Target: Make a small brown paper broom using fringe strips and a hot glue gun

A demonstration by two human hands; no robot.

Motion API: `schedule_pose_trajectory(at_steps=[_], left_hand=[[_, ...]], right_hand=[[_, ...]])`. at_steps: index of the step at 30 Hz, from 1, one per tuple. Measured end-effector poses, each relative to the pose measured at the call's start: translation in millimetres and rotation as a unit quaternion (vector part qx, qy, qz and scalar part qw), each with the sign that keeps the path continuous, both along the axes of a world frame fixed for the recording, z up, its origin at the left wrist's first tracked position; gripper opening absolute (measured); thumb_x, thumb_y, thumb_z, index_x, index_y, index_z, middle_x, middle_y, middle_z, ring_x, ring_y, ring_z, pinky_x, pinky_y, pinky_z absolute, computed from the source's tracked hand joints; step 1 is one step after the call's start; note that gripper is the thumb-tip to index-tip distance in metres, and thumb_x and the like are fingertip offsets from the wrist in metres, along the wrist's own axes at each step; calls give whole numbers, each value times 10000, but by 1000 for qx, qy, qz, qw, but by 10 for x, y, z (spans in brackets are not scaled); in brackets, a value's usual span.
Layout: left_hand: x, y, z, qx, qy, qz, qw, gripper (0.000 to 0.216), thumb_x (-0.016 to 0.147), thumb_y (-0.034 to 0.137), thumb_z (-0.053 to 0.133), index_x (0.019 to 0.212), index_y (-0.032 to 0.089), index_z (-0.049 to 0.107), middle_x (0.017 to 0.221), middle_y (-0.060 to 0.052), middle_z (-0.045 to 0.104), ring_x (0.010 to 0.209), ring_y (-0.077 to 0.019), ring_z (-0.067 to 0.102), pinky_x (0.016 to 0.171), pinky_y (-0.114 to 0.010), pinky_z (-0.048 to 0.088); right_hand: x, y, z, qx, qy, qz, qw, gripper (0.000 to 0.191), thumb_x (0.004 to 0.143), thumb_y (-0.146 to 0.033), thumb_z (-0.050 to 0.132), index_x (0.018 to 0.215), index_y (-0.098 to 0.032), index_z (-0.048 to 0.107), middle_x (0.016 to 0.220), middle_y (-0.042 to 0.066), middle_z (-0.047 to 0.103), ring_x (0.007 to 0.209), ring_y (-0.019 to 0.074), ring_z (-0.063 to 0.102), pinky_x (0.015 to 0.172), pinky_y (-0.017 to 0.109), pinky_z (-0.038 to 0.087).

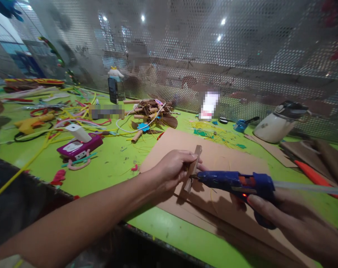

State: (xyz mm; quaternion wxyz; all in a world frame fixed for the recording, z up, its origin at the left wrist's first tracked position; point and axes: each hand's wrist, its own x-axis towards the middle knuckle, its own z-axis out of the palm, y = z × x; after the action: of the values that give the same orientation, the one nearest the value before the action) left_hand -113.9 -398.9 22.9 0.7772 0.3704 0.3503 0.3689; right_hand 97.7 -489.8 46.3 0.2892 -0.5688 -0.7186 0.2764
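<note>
My left hand [177, 167] pinches a narrow strip of brown paper or card [194, 160], held tilted above a sheet of brown cardboard [236, 156]. In my right hand [286, 216] is a blue hot glue gun [227, 179], gripped by its handle. Its dark nozzle points left and meets the strip, or nearly so, just below my left fingers. A red light glows on the gun's side, and a clear glue stick [303, 187] juts from its back end. My right fingers are partly hidden behind the handle.
Brown paper rolls [153, 111] lie heaped behind the cardboard. To the left are a purple power strip [79, 146] with a white plug and tangled yellow cords. A kettle-like jug [279, 121] and an orange cutter [315, 175] sit right. Perforated metal [169, 44] backs the green table.
</note>
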Motion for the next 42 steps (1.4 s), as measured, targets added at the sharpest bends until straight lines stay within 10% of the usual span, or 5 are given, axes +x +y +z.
schedule_pose_trajectory(at_steps=[42], left_hand=[[2,2,27,-34,0,-37,999,241,861,104,398,706,74,580,684,-146,681,558,-157,643,591,-275,511]], right_hand=[[77,-3,43,-33,-26,33,999,474,827,-579,473,618,-199,665,488,11,523,425,125,444,361,212,382]])
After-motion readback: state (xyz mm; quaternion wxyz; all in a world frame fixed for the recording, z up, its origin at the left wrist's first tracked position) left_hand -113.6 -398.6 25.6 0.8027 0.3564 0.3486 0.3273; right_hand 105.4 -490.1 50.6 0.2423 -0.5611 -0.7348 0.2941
